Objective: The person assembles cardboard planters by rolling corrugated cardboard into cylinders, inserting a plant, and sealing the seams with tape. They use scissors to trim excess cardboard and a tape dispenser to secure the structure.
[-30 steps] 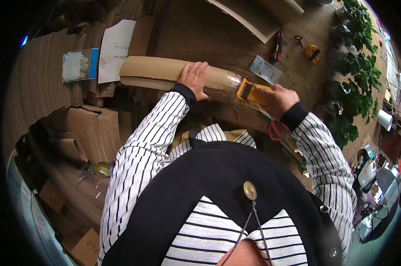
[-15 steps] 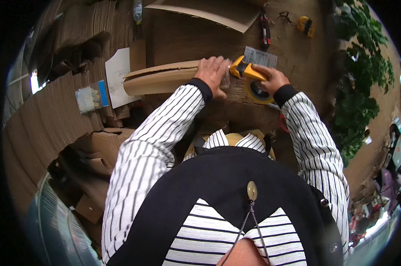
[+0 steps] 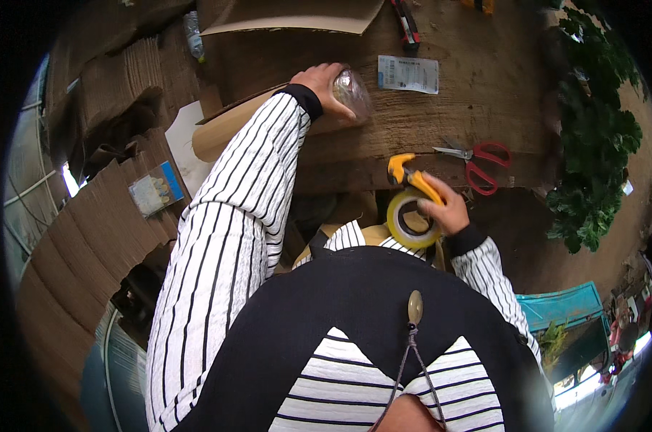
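My left hand (image 3: 320,88) is wrapped round the right end of a long brown cardboard package (image 3: 229,135) lying on the worktable. Shiny clear plastic or tape (image 3: 351,93) covers that end, beside my thumb and fingers. Close to my body, my right hand (image 3: 446,207) grips the handle of a yellow tape dispenser (image 3: 428,189). A roll of clear tape (image 3: 394,222) sits on it below the handle. The dispenser is apart from the package. My left sleeve hides part of the package.
Red-handled scissors (image 3: 484,160) lie right of the dispenser. Beyond are a printed label sheet (image 3: 407,75), a red-and-black cutter (image 3: 407,27) and a cardboard sheet (image 3: 290,16). Cardboard stacks (image 3: 74,230) stand left, with a packet (image 3: 153,193) on them. Leafy greens (image 3: 592,137) lie right.
My right hand has drawn the tape dispenser away from the package's end, back toward my body. My left hand stays on that end, its clear covering now more exposed. The view has shifted.
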Tool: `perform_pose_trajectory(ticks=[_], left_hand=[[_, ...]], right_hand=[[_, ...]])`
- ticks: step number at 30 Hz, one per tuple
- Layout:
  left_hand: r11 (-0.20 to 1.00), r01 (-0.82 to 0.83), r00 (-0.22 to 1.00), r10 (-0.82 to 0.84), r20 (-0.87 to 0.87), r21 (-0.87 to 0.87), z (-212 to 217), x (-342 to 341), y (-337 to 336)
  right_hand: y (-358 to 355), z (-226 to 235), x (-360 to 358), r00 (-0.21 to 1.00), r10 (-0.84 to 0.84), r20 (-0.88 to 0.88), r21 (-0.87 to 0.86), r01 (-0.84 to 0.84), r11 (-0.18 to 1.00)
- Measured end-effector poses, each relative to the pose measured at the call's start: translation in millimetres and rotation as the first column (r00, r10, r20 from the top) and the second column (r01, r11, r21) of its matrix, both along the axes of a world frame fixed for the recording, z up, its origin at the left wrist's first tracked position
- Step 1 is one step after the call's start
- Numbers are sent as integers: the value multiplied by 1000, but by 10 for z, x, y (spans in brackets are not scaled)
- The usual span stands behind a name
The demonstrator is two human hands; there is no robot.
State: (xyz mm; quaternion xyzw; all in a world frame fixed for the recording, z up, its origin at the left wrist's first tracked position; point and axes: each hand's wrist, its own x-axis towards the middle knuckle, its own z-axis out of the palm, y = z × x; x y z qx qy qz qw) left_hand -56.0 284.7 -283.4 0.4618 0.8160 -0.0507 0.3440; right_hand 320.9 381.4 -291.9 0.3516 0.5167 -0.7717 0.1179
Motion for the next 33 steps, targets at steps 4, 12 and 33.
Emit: perform_pose_trajectory(ticks=[4, 12, 33], left_hand=[[999, -14, 997, 16, -69, 34, -88, 27, -57], [851, 93, 972, 34, -232, 517, 4, 696, -561], [832, -314, 905, 408, -121, 456, -228, 1595, -1891]], right_hand=[[-200, 150, 61, 999, 30, -11, -29, -30, 999], [-686, -400, -1680, 596, 745, 301, 459, -775, 435], [118, 1018, -2092, 202, 875, 440, 748, -622, -232]])
